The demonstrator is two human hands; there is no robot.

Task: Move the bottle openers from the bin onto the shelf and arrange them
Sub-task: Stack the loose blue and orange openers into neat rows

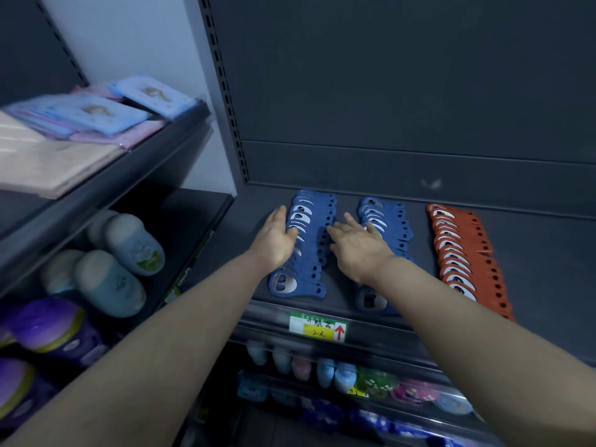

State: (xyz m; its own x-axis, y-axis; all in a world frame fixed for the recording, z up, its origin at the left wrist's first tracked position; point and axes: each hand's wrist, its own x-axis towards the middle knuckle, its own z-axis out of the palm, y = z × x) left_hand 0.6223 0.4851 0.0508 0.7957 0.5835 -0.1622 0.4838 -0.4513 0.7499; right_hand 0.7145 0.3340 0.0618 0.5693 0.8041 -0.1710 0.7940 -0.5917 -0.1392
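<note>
Three rows of bottle openers already lie on the shelf [532, 246], each an overlapped file running front to back: the left blue row [306, 243], the middle blue row [387, 227] and, further to the right, the orange row [464, 253]. The left hand [277, 237] is spread flat, fingers straight, against the outer edge of the left blue row. The right hand [358, 246], fingers straight too, lies along its other edge in the gap between the two blue rows, with the wrist over the middle one. Neither hand pinches anything. To my eye the moving is mostly done and this is the tidying stage, squaring up the leftmost file, whose front few openers look slightly askew. The bin is out of view, so I cannot tell whether any remain in it. A price label [317, 325] sits on the shelf's front rail.
</note>
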